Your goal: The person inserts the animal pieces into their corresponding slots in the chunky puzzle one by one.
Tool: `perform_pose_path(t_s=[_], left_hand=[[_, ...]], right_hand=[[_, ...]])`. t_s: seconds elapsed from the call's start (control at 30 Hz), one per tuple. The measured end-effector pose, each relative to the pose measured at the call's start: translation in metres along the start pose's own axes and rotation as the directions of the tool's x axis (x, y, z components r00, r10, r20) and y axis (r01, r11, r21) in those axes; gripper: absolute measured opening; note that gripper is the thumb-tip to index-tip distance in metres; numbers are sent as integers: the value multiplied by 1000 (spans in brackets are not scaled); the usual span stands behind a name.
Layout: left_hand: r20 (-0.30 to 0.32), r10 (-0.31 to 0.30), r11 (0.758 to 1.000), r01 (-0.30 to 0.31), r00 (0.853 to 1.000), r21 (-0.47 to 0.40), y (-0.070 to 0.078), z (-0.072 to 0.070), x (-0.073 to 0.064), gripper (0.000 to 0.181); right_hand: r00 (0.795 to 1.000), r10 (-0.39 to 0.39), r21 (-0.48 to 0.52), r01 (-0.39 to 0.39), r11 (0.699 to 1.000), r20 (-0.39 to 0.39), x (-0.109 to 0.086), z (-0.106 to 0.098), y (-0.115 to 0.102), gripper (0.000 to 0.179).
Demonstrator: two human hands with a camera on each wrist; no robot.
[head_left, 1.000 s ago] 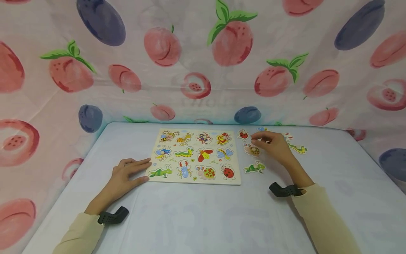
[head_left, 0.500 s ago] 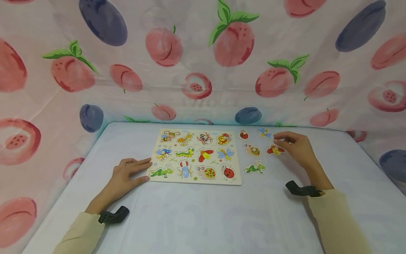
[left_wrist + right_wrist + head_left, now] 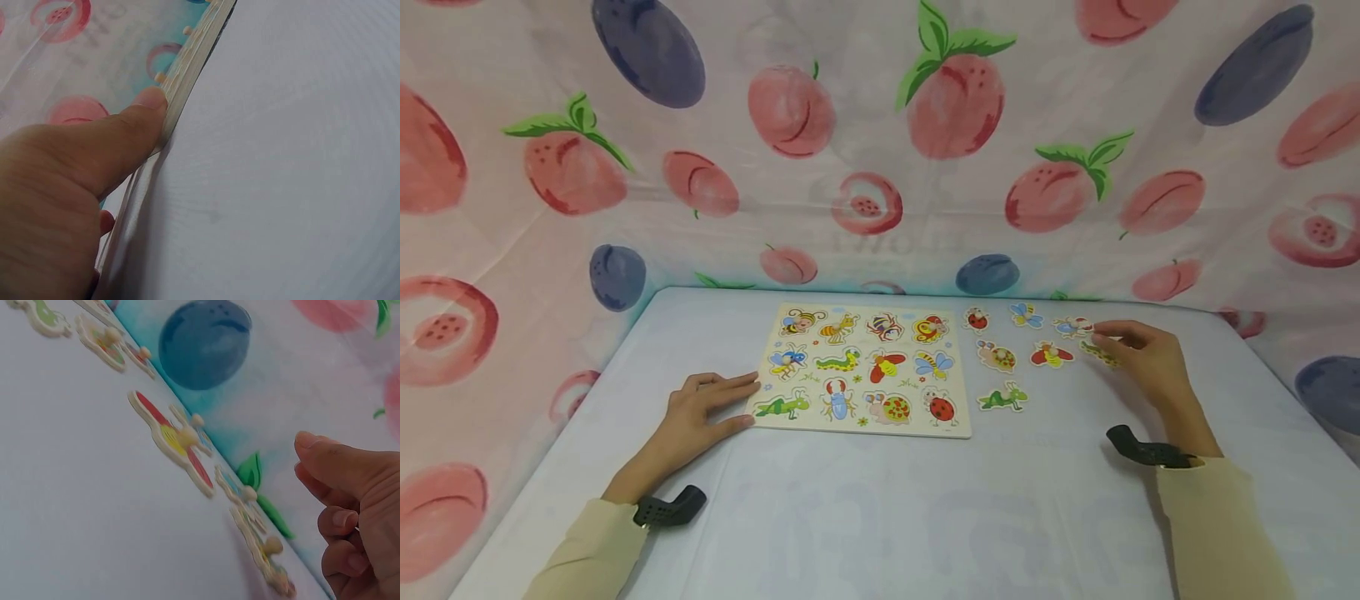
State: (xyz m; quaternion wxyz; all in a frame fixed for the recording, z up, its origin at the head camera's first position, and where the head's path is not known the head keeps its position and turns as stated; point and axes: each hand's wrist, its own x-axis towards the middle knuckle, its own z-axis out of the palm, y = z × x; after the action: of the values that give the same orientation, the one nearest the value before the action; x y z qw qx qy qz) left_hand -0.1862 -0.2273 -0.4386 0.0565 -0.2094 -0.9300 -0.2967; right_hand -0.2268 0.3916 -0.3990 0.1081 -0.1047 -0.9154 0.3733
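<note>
At the left edge of a flat insect puzzle board (image 3: 916, 402), my left hand (image 3: 700, 412) rests with extended fingers; in the left wrist view its thumb touches the board's side (image 3: 187, 94). My right hand (image 3: 1150, 358) hovers at the right, by a blue stag beetle piece (image 3: 1071, 326) and a caterpillar piece (image 3: 1097, 352) that it partly covers. In the right wrist view its thumb and forefinger (image 3: 306, 440) come close together, the other fingers loosely curled, holding nothing. Below that hand the caterpillar piece (image 3: 259, 550) lies on the table, its round wooden knob up.
More knobbed pieces lie right of the board: a ladybird (image 3: 976, 318), a blue-winged insect (image 3: 1026, 315), a snail (image 3: 996, 357), a red-winged insect (image 3: 1052, 354) and a grasshopper (image 3: 1002, 397). A fruit-print sheet (image 3: 865, 125) hangs behind the white table (image 3: 880, 517).
My right hand has moved rightward over the loose pieces, uncovering the blue-winged insect, red-winged insect and beetle, and now partly covers the caterpillar. My left hand stays at the board.
</note>
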Motion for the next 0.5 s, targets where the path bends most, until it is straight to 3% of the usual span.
perform_pose_path(t_s=[0.2,0.5], left_hand=[[-6,7,1000,-7,1000,3,0,0,-1,52],[-6,5,1000,-5,1000,6,-1,1,0,52]], right_hand=[[994,109,-21,-109,994,1,2,-2,16,65],[992,125,-51,-126,991,-34,1,3,35,61]])
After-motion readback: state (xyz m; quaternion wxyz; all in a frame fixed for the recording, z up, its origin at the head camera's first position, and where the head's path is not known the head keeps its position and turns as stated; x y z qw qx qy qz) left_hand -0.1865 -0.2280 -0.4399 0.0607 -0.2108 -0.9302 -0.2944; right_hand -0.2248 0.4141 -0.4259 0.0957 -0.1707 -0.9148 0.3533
